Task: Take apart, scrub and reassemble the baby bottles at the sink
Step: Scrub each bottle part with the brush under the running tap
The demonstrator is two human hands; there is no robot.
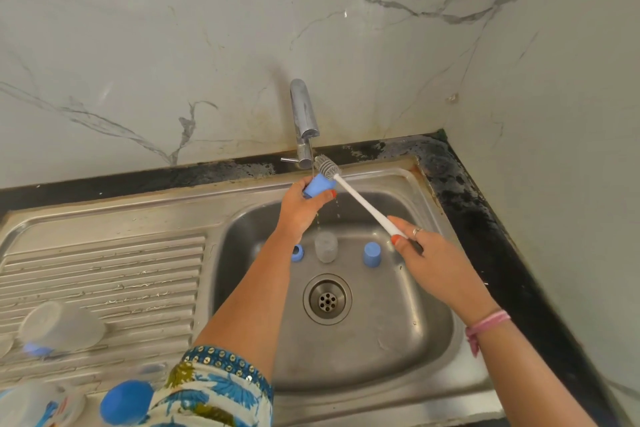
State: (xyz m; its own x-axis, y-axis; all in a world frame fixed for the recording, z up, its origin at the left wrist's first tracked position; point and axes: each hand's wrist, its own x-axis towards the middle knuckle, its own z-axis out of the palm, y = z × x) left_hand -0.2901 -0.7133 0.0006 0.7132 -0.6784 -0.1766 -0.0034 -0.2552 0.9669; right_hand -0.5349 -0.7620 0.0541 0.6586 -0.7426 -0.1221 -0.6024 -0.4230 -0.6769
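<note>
The left hand [299, 206] is curled around a blue cap [318, 185] and holds it up under the tap [304, 114], where a thin stream of water falls on it. The right hand [424, 253] grips the white handle of a brush [360, 199], and its grey head lies just beside the cap, on the right-hand side. Below and between the two hands, in the sink [433, 340], stand a blue ring [297, 252], a clear cup [326, 246] and a second blue cap [371, 253], all apart from each other.
</note>
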